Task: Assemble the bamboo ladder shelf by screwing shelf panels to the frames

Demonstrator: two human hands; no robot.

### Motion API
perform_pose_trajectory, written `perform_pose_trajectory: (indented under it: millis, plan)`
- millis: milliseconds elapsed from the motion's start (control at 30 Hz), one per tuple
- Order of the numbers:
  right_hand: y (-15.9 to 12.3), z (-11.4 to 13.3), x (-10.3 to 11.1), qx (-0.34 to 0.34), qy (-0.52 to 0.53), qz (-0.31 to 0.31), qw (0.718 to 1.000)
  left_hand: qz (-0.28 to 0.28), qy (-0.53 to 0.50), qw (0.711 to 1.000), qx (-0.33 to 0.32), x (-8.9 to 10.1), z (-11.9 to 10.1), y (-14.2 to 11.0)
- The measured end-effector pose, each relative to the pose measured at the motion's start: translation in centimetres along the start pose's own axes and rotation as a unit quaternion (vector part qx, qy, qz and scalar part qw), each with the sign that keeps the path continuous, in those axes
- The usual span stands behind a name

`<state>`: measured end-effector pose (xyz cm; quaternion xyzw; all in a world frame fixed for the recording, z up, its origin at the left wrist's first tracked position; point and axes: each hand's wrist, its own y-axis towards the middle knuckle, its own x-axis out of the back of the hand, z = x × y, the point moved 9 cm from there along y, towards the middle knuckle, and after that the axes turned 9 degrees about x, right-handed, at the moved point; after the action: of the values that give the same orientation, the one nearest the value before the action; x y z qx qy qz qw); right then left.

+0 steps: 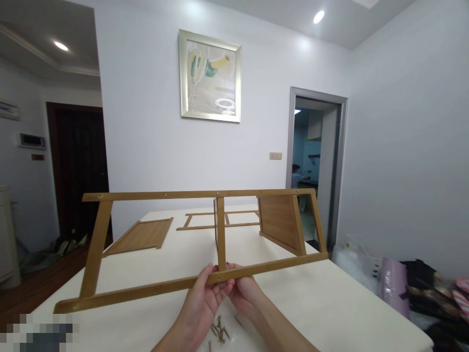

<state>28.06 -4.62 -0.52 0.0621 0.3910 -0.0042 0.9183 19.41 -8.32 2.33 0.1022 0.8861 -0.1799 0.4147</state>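
Observation:
A brown wooden shelf frame (146, 288) stands on its long side over the white table (293, 298), spanning most of the view. My left hand (207, 298) is closed round its near rail, just by the joint with the middle crosspiece (220, 234). Against the same joint, my right hand (247, 293) grips the rail from the right, its fingertips partly hidden behind the wood. One slatted panel (280, 220) joins the frame near its right end; another shows almost edge-on behind the middle crosspiece. Below my hands several screws (220, 330) lie on clear plastic.
On the table's left part lies a loose wooden panel (144, 235). A second ladder-like frame (198, 227) rests flat at the back. Wrapped bundles (394, 283) and bags are heaped right of the table. A person (297, 175) is visible through the doorway.

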Motion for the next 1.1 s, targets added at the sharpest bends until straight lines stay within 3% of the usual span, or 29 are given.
perform_pose_trajectory:
  millis: [367, 667, 833, 967, 1033, 1100]
  plan:
    - [-0.4, 0.3, 0.0, -0.006, -0.04, -0.006, 0.999, 0.003, 0.011, 1.0, 0.003, 0.1, -0.2, 0.1]
    - [-2.0, 1.6, 0.4, 0.01, -0.167, -0.026, 0.986, -0.009, 0.005, 1.0, -0.003, 0.3, -1.3, -0.1]
    - [-3.4, 3.3, -0.5, 0.04, -0.283, -0.006, 0.958, -0.001, 0.007, 1.0, -0.004, 0.1, -1.8, -0.5]
    - [-4.4, 3.6, 0.0, 0.06, -0.369, 0.012, 0.928, 0.005, 0.006, 1.0, -0.004, -0.3, -1.7, -0.8]
    - [-5.1, 4.2, 0.3, 0.1, -0.421, 0.022, 0.901, 0.002, 0.008, 1.0, -0.005, -0.3, -1.8, -0.8]
    - [-6.2, 5.7, 0.1, 0.186, -0.475, 0.028, 0.86, -0.001, 0.013, 1.0, -0.005, -0.2, -1.8, -0.8]
